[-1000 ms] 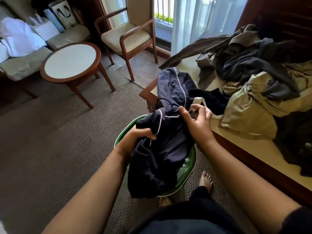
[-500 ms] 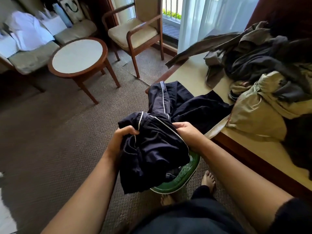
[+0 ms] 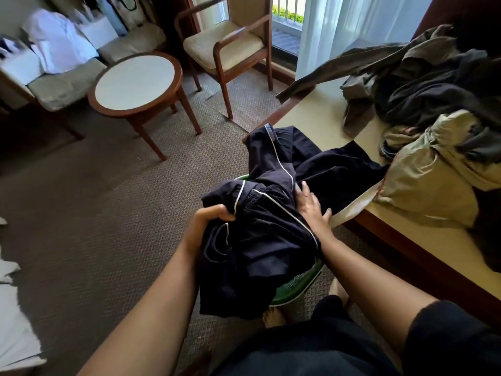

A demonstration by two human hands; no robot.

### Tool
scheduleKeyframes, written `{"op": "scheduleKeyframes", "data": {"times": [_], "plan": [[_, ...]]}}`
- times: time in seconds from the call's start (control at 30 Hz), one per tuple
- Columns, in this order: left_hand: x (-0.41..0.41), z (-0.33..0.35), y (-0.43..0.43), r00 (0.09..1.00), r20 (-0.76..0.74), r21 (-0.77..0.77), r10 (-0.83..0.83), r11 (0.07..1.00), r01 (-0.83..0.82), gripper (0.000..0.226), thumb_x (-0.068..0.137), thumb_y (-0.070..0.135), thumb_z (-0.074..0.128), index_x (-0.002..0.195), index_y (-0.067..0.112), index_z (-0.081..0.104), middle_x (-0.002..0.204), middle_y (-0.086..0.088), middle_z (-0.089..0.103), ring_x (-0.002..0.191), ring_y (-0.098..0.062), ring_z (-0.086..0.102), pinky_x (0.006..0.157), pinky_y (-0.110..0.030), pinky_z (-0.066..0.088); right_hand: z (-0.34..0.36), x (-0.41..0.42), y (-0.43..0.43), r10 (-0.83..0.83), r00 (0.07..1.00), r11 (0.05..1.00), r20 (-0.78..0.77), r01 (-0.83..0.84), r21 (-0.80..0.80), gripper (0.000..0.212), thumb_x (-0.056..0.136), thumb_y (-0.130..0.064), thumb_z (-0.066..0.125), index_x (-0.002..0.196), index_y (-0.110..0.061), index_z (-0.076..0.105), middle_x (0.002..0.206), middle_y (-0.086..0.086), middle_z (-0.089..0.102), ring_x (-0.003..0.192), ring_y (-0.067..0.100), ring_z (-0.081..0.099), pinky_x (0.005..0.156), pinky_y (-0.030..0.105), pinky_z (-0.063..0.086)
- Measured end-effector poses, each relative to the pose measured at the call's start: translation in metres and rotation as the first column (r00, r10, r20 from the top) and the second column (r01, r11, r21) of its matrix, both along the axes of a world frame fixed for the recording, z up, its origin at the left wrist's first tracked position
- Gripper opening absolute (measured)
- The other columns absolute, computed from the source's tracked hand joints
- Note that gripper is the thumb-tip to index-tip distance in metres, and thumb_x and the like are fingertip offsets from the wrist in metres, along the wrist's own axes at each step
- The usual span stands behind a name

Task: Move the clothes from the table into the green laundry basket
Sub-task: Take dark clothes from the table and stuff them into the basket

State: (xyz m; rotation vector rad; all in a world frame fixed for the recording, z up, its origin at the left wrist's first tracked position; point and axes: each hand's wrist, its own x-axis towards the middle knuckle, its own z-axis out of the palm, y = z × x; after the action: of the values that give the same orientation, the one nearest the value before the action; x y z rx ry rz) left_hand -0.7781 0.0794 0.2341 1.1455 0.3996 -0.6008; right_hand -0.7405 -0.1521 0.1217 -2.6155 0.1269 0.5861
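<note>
Loosened, right hand [image 3: 311,207] spreads fingers [image 3: 305,189] on navy garment [image 3: 265,240]; left hand [image 3: 208,224] grips its edge.

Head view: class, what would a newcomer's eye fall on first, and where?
The dark garment with white piping, bunched at centre frame above the green basket on the carpet. Next, the heap of clothes on the table at right, and the round table at upper left.

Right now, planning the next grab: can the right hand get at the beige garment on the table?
Probably yes. The right hand rests flat on the navy trousers by the table edge, and the beige garment sits just beyond, with only flat cloth between.
</note>
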Motion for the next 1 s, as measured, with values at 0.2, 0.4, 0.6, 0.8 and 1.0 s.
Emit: {"op": "scheduleKeyframes", "data": {"times": [0.2,0.4,0.6,0.8,1.0], "plan": [[0.016,-0.052,-0.017,0.989,0.144,0.251,0.011,0.967,-0.047,0.045,0.082,-0.008,0.069,0.125,0.004,0.066,0.119,-0.023,0.073,0.108,-0.038,0.070,0.097,-0.047,0.057,0.003,-0.009,-0.017,0.016,0.991,1.000,0.135,-0.018,0.012,0.071,0.102,-0.014,0.049,0.160,-0.036,0.014,0.169,0.001,0.010,0.155,0.027,0.011,0.121,0.055,0.018],[0.017,-0.085,-0.028,0.988,0.063,0.537,-0.141,0.839,0.085,0.060,0.094,0.008,0.069,0.149,0.019,0.048,0.146,-0.004,0.050,0.133,-0.018,0.051,0.105,-0.030,0.043,-0.011,-0.014,-0.032,0.001,0.994,0.988,0.112,-0.019,0.155,0.063,0.103,-0.022,0.047,0.160,-0.015,0.023,0.168,0.004,0.020,0.155,0.022,0.013,0.125,0.043,0.017],[0.018,-0.084,-0.050,0.973,0.094,0.557,-0.211,0.821,0.124,0.062,0.097,0.003,0.061,0.154,0.016,0.042,0.158,-0.010,0.044,0.145,-0.017,0.043,0.120,-0.041,0.038,-0.011,-0.018,-0.025,0.002,0.993,0.973,0.119,-0.030,0.229,0.062,0.105,-0.022,0.045,0.160,-0.011,0.020,0.167,0.005,0.020,0.156,0.019,0.012,0.126,0.038,0.015],[0.021,-0.082,-0.058,0.973,0.089,0.562,-0.212,0.817,0.127,0.060,0.098,0.002,0.058,0.154,0.018,0.044,0.156,-0.009,0.046,0.144,-0.017,0.044,0.119,-0.035,0.038,-0.012,-0.015,-0.031,0.014,0.976,0.986,0.219,-0.049,0.159,0.061,0.101,-0.024,0.050,0.157,-0.012,0.030,0.162,0.005,0.035,0.152,0.019,0.026,0.125,0.043,0.021],[0.019,-0.085,-0.057,0.971,0.091,0.583,-0.220,0.803,0.127,0.059,0.098,0.002,0.056,0.153,0.021,0.044,0.155,-0.007,0.048,0.141,-0.015,0.047,0.118,-0.043,0.041,-0.012,-0.018,-0.033,0.010,0.983,0.978,0.183,-0.048,0.205,0.059,0.103,-0.021,0.049,0.158,-0.012,0.028,0.163,0.003,0.032,0.153,0.016,0.023,0.121,0.026,0.014]]}}
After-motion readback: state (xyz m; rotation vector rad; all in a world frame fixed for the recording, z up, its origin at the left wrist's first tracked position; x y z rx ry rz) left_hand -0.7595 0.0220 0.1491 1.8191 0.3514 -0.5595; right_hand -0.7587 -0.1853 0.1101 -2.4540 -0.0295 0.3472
